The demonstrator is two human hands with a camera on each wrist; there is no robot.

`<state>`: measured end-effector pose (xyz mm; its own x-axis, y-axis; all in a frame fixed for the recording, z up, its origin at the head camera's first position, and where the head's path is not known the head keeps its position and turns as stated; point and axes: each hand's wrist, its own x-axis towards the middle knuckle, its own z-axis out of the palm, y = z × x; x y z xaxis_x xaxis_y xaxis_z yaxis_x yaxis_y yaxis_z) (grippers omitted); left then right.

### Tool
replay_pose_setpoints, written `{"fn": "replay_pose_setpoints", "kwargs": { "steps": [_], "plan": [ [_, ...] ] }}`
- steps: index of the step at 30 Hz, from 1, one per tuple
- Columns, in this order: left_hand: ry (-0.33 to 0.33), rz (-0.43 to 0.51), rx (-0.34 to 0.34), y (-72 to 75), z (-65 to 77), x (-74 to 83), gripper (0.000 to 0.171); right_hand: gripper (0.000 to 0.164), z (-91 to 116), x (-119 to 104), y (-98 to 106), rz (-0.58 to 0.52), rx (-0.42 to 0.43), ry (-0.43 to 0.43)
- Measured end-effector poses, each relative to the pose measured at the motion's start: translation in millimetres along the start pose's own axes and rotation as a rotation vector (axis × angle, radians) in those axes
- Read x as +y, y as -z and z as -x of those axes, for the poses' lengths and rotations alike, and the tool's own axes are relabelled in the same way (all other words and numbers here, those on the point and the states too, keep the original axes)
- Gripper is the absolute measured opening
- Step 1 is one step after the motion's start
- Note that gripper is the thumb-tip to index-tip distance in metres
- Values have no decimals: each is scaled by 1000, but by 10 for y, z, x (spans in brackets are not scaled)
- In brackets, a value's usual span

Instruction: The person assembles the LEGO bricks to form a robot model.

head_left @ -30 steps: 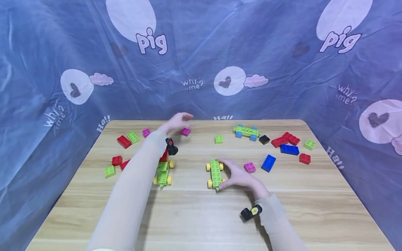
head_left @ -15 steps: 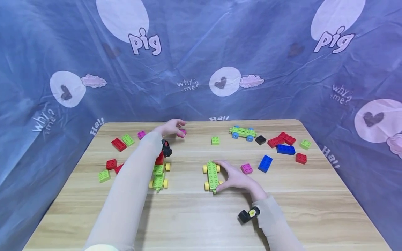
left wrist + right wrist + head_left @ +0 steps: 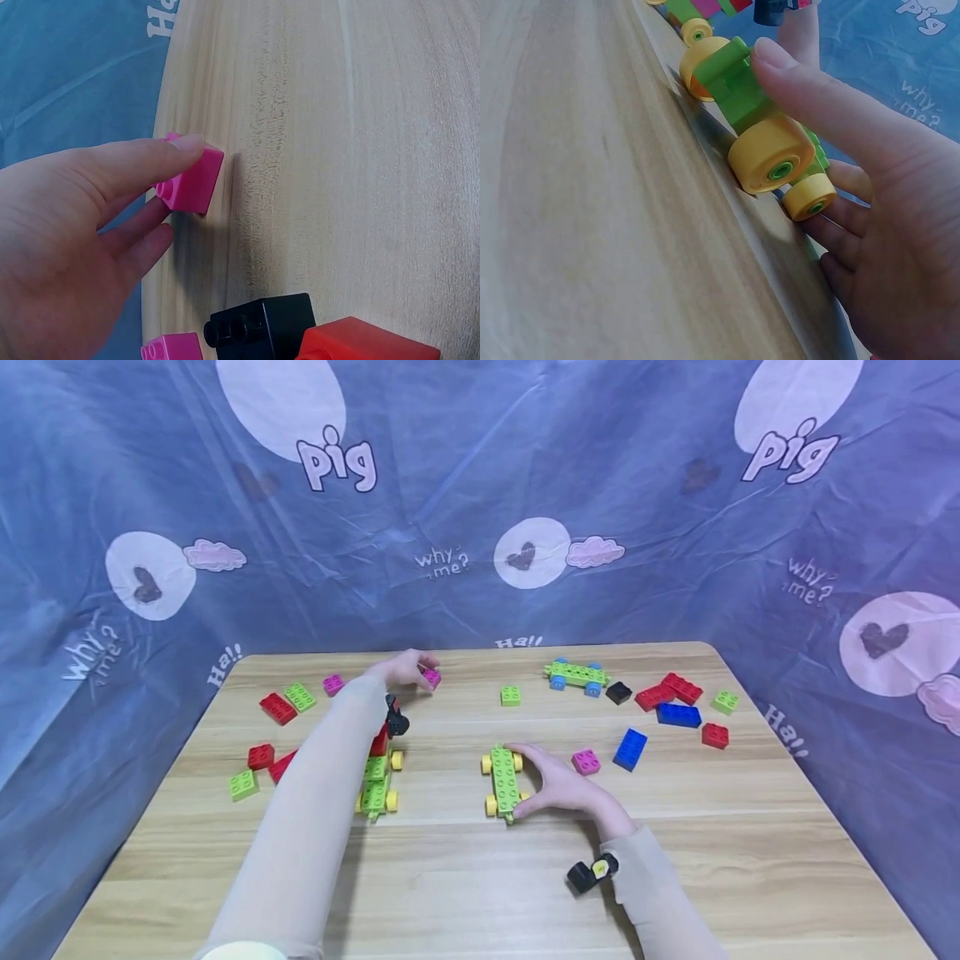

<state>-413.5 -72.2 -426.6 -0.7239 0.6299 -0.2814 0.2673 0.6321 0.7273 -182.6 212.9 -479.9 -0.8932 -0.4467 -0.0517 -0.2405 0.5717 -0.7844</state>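
Near the table's far edge, my left hand (image 3: pixel 405 668) pinches a small pink building brick (image 3: pixel 199 180) between thumb and fingers. From the wrist I cannot tell whether the brick is lifted off the wood. My right hand (image 3: pixel 558 781) grips a green toy car base (image 3: pixel 505 781) with yellow wheels, thumb at its near end and fingers at the far end. In the right wrist view the thumb presses the end of the base beside a yellow wheel (image 3: pixel 776 157). Partly hidden by the left forearm, a second green car (image 3: pixel 377 793) carries red bricks.
A green car base with blue wheels (image 3: pixel 576 674) stands at the back, beside a black brick (image 3: pixel 618 692). Red, blue and green bricks lie at the right, with a pink brick (image 3: pixel 586 762) near the right hand. More bricks, including a red one (image 3: pixel 278 708), lie at the left.
My left hand has come down onto the pink brick, and its fingers have closed on it. The right hand keeps its grip on the car base. The head view has shifted slightly.
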Motion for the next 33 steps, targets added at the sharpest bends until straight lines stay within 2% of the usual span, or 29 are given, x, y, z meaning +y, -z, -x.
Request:
{"fn": "replay_pose_setpoints", "kwargs": {
  "steps": [5,16,19,20,21,22,24,26,27,28,29,31,32,33],
  "plan": [
    [1,-28,2,-9,-3,-17,65,107,-11,3,-7,-1,-5,-4],
    [71,-60,-15,-36,-61,-72,59,109,-28,9,-27,2,-17,-16],
    [56,-56,-35,-25,-129,-189,58,109,-29,3,-26,-2,-19,-17],
    [23,-43,-38,-12,-231,-334,56,109,-30,3,-25,-4,-18,-16],
    [7,-43,-47,-3,-291,-413,54,109,-30,3,-24,-4,-18,-17],
    [-41,-23,-52,11,-372,-547,52,109,-30,2,-22,-3,-17,-17],
    [-51,-14,-56,17,-427,-608,50,108,-27,2,-18,-1,-15,-12],
    [-19,8,-50,13,-475,-602,50,108,-26,2,-12,-2,-13,-11],
    [26,0,-46,3,-395,-462,50,109,-25,2,-9,-1,-14,-14],
    [37,1,-36,-5,-374,-409,49,109,-25,2,-6,1,-13,-13],
    [69,-14,-31,-11,-308,-278,49,108,-23,6,-4,0,-12,-8],
    [47,-29,-21,6,-266,-183,48,109,-23,11,1,0,-11,-16],
    [-6,-16,-17,22,-276,-191,46,109,-22,16,3,0,-11,-16],
    [-30,-28,-12,35,-264,-161,45,109,-21,21,5,2,-10,-17]
  ]
}}
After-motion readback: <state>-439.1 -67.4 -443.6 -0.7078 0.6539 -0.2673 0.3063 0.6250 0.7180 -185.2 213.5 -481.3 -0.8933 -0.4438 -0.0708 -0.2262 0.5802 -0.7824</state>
